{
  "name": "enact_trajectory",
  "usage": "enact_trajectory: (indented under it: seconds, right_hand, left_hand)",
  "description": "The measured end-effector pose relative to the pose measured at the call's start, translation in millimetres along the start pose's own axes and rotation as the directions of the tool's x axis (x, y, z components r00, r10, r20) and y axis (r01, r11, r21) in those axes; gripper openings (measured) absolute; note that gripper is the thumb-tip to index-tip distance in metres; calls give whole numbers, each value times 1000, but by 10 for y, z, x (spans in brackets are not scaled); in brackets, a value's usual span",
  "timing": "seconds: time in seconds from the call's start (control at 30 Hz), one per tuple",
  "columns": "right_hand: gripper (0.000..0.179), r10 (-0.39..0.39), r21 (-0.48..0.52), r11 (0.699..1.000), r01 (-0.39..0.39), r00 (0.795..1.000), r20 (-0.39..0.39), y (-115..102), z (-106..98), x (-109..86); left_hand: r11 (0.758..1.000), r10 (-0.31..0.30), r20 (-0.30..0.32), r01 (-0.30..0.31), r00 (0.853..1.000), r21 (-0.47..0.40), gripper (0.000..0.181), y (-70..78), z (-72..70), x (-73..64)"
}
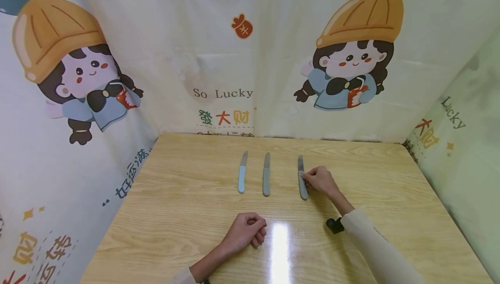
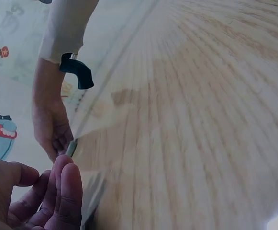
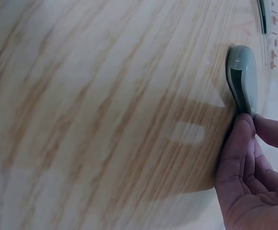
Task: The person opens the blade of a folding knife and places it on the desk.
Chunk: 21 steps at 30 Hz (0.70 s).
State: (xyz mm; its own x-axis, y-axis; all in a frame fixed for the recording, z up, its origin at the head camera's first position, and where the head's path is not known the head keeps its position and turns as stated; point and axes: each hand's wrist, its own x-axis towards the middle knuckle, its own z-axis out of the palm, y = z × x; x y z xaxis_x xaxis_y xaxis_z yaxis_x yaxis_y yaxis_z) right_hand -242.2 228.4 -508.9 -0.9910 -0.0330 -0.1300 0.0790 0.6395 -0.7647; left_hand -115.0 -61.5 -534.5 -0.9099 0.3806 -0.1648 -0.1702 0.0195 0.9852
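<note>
Three table knives lie in a row with their blades pointing away from me. The left knife (image 1: pixel 241 179) has a light blue handle, and the middle knife (image 1: pixel 266 182) a grey-green one. My right hand (image 1: pixel 322 181) pinches the grey handle of the right knife (image 1: pixel 303 189) near its blade, between thumb and forefinger. That rounded knife handle (image 3: pixel 247 72) appears close up in the right wrist view, lying at the tabletop. Below the row my left hand (image 1: pixel 246 232) rests over the table, fingers loosely curled around nothing.
The wooden table (image 1: pixel 187 214) carries a bright light reflection near its front. Patterned curtains (image 1: pixel 168 58) hang along its back and both sides. A black wrist-camera mount (image 1: pixel 334 226) sits at the right sleeve (image 1: pixel 371 236).
</note>
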Motion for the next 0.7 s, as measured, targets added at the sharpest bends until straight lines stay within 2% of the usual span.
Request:
enact_trajectory:
  seconds: [0.37,0.53,0.6,0.63,0.67,0.7]
  right_hand:
    - [26,-33,-2,999,33,999,-4,-28,49,-36]
    - [28,-31,40,999,31,999,-10,-34,30,-23]
    - [30,-30,55,998,31,999,-19,-34,13,-41]
    - [32,-36,47,998,37,999,-32,-28,1,-60]
    - [34,-46,32,998,47,998,-47,-23,-14,-88]
    - [36,-61,6,998,61,996,-68,-18,-31,-124]
  left_hand:
    - [1000,22,-19,-22,1000,16,22,60,-79,-31]
    - [998,46,-18,-45,999,34,23,121,-134,-5]
    - [994,72,-29,-70,997,86,24,177,-208,4]
    - [986,100,-39,-93,994,138,25,212,-265,6]
    - [970,138,-53,-124,989,209,24,249,-334,8]
    - [939,185,-71,-155,980,307,23,289,-410,5]
